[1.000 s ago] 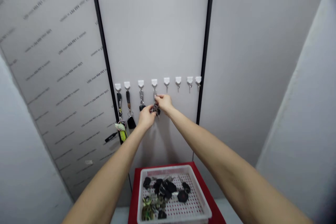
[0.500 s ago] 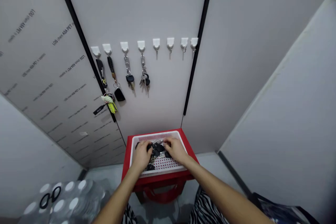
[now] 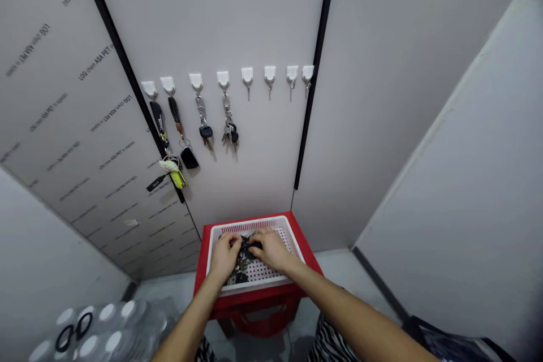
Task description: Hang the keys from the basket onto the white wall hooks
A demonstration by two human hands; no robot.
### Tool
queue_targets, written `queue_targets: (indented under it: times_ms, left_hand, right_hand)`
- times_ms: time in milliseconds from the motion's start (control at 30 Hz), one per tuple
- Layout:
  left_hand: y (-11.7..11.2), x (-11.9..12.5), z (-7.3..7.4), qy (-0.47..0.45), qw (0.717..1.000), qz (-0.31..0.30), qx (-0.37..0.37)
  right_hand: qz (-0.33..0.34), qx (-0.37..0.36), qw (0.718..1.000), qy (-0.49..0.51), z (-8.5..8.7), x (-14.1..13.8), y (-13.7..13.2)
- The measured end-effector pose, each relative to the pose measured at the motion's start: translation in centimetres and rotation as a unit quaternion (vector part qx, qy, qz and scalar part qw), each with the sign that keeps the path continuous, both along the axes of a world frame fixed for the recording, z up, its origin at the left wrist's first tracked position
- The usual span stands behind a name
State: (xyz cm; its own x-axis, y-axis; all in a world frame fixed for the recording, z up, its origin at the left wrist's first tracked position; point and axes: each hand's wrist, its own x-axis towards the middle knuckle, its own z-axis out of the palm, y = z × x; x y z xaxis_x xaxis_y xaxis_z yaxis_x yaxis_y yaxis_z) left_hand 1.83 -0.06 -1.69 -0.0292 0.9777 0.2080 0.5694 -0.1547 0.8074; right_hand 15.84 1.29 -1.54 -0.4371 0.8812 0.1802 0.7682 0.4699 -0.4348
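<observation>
A white perforated plastic basket (image 3: 271,281) holds a pile of dark keys and fobs (image 3: 241,277). My left hand (image 3: 225,255) is in its left half, thumb and fingers pinched on keys at the pile's edge. Beside it, my right hand (image 3: 271,250) reaches in from the right, fingers curled round a black key piece (image 3: 256,245). The fingertips of both hands are close together, and the exact pieces between them are partly hidden.
Under the basket is a red stool (image 3: 311,260). White hooks (image 3: 223,79) line the wall; those on the left carry key bunches (image 3: 230,133), a black fob (image 3: 189,157) and a yellow-green key holder (image 3: 178,179). Capped bottles (image 3: 114,339) with black-handled scissors (image 3: 74,332) stand lower left.
My right hand has moved left across the basket, closer to my left hand, and its fingers have closed on a dark piece. The view has shifted slightly.
</observation>
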Motion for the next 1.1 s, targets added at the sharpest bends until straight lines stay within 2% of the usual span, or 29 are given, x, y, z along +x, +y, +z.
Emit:
queue_targets:
  times_ms: [200, 267, 333, 400, 467, 600, 767, 867, 967, 1100]
  left_hand:
    - [0.0, -0.3, 0.3, -0.104, 0.994, 0.027, -0.006]
    - [-0.1, -0.3, 0.6, -0.105, 0.995, 0.002, 0.001]
    - [-0.1, -0.3, 1.4, -0.096, 0.994, -0.048, 0.006]
    - [-0.1, -0.4, 2.5, -0.089, 0.992, -0.089, 0.009]
    - [0.0, -0.4, 3.7, -0.089, 0.991, -0.102, 0.008]
    - [0.9, -0.6, 5.7, -0.122, 0.987, -0.107, -0.009]
    - [2.2, -0.4, 7.0, -0.21, 0.97, -0.117, -0.034]
    - [3.0, -0.3, 7.9, -0.22, 0.969, -0.107, -0.031]
    - [4.1, 0.0, 9.4, -0.208, 0.974, -0.095, 0.0]
    - [5.9, 0.5, 12.9, -0.181, 0.975, -0.06, 0.117]
  right_hand:
    - [-0.028, -0.012, 0.999, 0.03, 0.1, -0.7, 0.2]
    - [-0.031, 0.005, 0.996, 0.089, 0.5, -0.9, 0.4]
    - [-0.006, 0.025, 0.988, 0.152, 1.4, -1.0, 0.6]
    - [0.039, 0.02, 0.981, 0.189, 2.5, -1.1, 0.9]
    - [0.068, 0.002, 0.977, 0.204, 3.8, -1.0, 1.2]
    - [0.055, -0.025, 0.971, 0.229, 6.3, -0.9, 1.8]
    - [0.049, -0.045, 0.967, 0.248, 8.7, -0.5, 2.8]
    - [0.044, -0.031, 0.968, 0.243, 10.1, -0.2, 3.4]
    - [0.045, -0.01, 0.967, 0.25, 12.1, -0.2, 4.1]
    - [0.014, 0.04, 0.954, 0.296, 16.2, -0.5, 5.9]
